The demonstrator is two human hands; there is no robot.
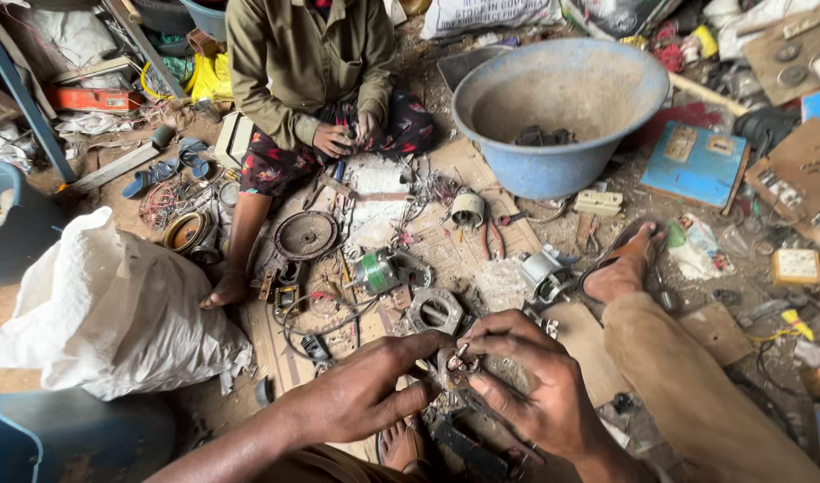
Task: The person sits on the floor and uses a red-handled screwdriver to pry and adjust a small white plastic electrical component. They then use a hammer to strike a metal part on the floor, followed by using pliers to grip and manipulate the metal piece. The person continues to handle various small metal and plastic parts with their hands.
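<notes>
My left hand (369, 394) and my right hand (531, 380) meet low in the head view, both pinching a small metal part (454, 365) between fingertips. My right fingers also touch a thin metal pin sticking up from it. Under my hands lies a dark metal bracket (468, 447), beside my sandalled foot (401, 444). Just beyond my hands sits a grey metal motor housing (435, 311) and a green-wound motor (378, 271) on the cluttered ground.
A person in an olive shirt (311, 54) sits opposite, hands (343, 136) on a small item. A blue tub (557, 103) stands at back right, a white sack (106, 309) at left. My right leg (696, 385) stretches rightward; scrap parts, pliers (492, 234) and wires cover the ground.
</notes>
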